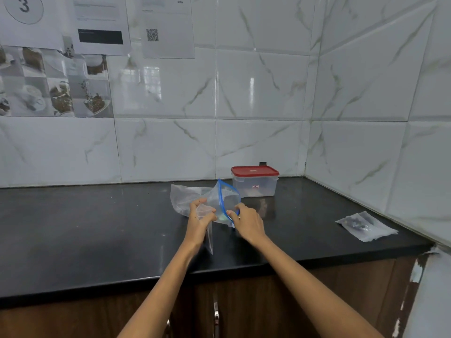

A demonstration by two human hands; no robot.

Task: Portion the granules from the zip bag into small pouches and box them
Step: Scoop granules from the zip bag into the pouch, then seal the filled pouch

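Left hand (201, 217) pinches small clear pouch (206, 224), hanging limp above bench (97, 228). Right hand (246, 222) grips zip bag (225, 201) by blue zipper rim, mouth tipped toward pouch. Film thin, soft, likely slippery; hold at rims. Granules barely visible. Filled pouches (366, 225) far right; red-lidded box (255, 181) behind, shut.

Contents of the red-lidded box (255, 184) and far pouches (366, 225) unclear.
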